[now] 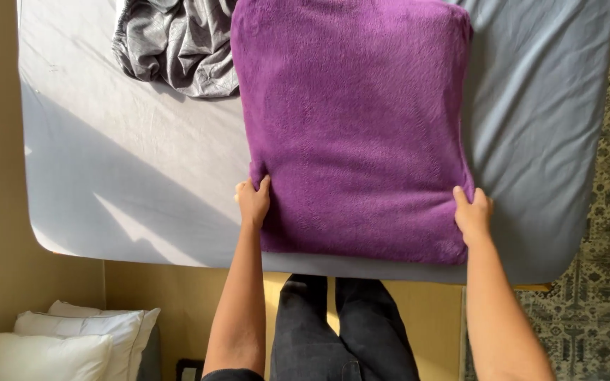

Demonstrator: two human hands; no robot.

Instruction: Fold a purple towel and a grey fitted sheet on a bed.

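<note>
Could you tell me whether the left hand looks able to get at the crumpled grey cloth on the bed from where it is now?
Probably yes: the left hand grips the purple blanket, and only bare sheet lies between it and the grey cloth.

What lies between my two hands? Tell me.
In the head view, the purple pillow fills the stretch between the left hand and the right hand; each grips a side edge.

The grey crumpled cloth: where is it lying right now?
In the head view, the grey crumpled cloth lies at the bed's far left, touching the purple blanket's upper-left edge.
</note>
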